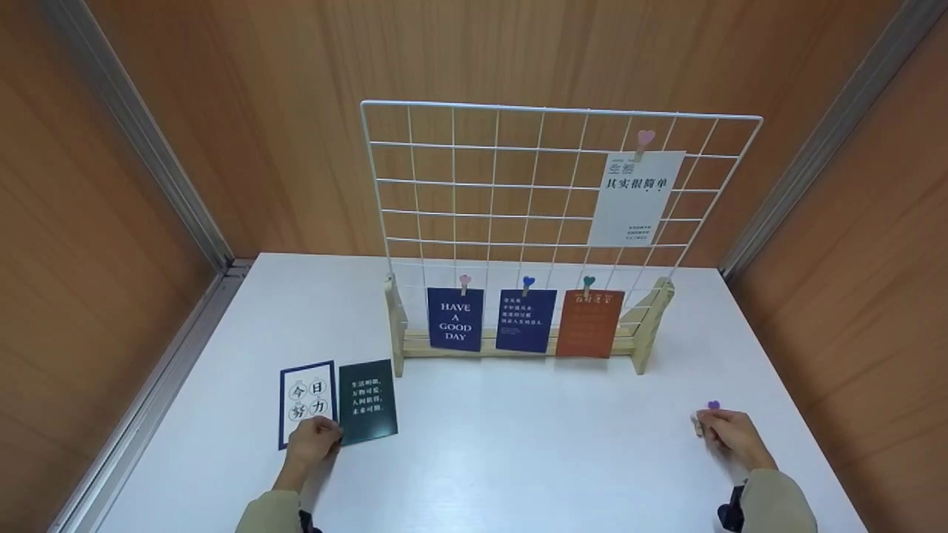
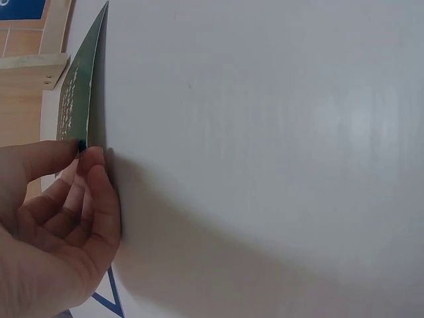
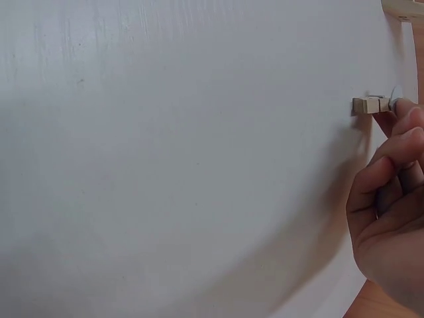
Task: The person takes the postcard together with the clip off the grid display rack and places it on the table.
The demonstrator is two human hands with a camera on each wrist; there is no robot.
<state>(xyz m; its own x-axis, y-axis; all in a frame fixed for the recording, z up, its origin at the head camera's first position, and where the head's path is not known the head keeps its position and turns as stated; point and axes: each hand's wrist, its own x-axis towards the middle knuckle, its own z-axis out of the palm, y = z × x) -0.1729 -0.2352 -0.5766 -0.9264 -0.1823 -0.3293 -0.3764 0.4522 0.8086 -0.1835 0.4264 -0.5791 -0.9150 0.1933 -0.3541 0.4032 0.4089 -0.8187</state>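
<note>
My left hand (image 1: 312, 440) pinches the lower left corner of a dark green card (image 1: 369, 403) between thumb and forefinger. In the left wrist view the green card (image 2: 83, 93) tilts up from the table. A white card with a blue border (image 1: 305, 385) lies beside it, partly covered by the hand. At the right, my right hand (image 1: 735, 435) pinches the end of a small wooden clothespin (image 3: 372, 105), low over the table. A purple heart (image 1: 713, 405) shows just beyond those fingertips; whether it belongs to this clothespin I cannot tell.
A white wire grid rack (image 1: 511, 181) stands on wooden feet at the back. Heart clothespins hold a white card (image 1: 637, 211) high on it, and two blue cards (image 1: 455, 320) and an orange card (image 1: 589, 326) low. Wooden walls enclose the white table (image 1: 518, 459).
</note>
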